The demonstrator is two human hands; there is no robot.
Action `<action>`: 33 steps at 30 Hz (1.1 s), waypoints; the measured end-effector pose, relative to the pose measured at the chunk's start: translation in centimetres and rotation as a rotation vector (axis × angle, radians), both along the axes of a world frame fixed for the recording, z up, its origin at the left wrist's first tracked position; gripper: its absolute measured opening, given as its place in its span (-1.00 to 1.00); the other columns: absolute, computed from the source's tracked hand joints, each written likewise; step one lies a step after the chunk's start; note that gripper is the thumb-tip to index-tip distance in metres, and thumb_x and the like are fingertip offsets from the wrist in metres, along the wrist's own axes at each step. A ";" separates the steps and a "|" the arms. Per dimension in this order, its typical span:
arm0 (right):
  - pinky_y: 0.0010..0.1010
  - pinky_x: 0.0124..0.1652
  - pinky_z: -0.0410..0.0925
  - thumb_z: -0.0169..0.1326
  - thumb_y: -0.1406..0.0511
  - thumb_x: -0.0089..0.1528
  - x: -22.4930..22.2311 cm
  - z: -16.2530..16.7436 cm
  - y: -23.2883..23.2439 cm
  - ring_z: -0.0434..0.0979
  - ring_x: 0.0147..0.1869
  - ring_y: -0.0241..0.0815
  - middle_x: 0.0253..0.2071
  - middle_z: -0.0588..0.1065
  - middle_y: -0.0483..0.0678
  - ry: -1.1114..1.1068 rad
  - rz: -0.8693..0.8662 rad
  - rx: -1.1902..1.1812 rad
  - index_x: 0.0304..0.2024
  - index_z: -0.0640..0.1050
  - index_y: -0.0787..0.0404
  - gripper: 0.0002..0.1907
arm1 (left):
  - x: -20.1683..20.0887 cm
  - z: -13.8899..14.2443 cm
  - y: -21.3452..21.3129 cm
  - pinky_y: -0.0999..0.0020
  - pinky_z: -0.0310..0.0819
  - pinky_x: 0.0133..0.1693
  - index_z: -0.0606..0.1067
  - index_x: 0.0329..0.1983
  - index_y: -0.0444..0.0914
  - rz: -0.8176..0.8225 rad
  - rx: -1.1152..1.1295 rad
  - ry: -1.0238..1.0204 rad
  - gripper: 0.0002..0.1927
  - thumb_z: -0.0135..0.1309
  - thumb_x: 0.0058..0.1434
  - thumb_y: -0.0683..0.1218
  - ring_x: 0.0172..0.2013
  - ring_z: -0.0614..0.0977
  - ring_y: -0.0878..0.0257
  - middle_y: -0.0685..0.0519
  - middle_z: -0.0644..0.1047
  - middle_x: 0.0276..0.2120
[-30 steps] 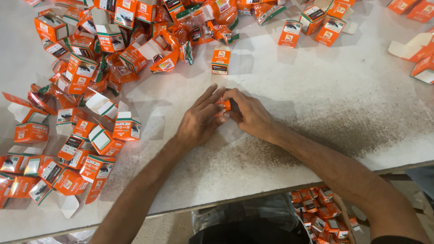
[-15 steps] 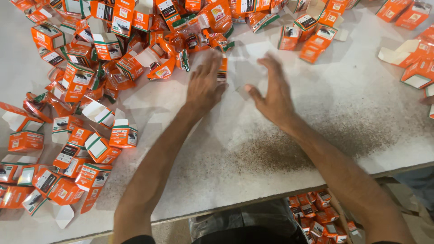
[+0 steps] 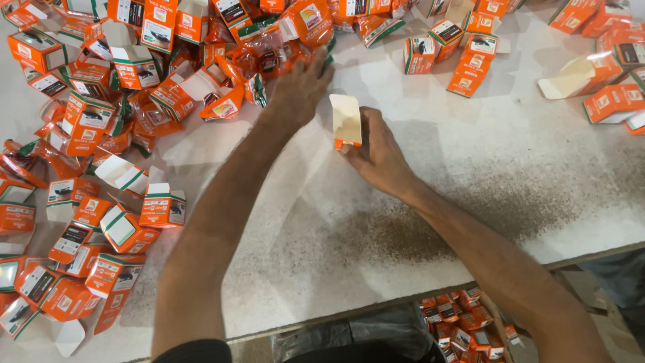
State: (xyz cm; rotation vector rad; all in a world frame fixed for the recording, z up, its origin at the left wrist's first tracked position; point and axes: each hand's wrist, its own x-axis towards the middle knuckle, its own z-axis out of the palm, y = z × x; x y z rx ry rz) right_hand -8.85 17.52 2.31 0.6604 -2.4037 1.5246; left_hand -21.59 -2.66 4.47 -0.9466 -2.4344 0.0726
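Observation:
My right hand (image 3: 380, 156) grips a small orange carton (image 3: 347, 122) with its pale open flap turned up, held just above the white speckled table (image 3: 430, 222). My left hand (image 3: 300, 86) stretches to the far side of the table, fingers spread over a clear plastic packet (image 3: 269, 60) at the edge of a heap of orange and green cartons (image 3: 154, 74). Whether the left hand has closed on anything cannot be seen.
More small orange cartons lie scattered down the left side (image 3: 87, 235) and along the far right (image 3: 605, 81). Below the table's front edge sits a bin of the same cartons (image 3: 463, 323). A dark bag (image 3: 356, 336) lies under the edge.
Both hands were together at the table's middle, then moved away from me. Now the left reaches into the heap and the right holds an open carton.

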 end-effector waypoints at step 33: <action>-0.20 -0.04 0.44 0.43 0.31 0.04 3.3 3.2 -3.3 0.59 0.01 0.07 -0.06 0.56 0.07 0.025 0.143 0.141 0.13 0.50 0.23 -0.37 | 16.8 -0.8 -1.3 -0.04 0.34 0.14 0.55 -0.13 -0.24 0.075 0.952 -0.320 -0.80 0.25 0.18 -0.19 0.25 0.32 -0.14 -0.16 0.44 0.02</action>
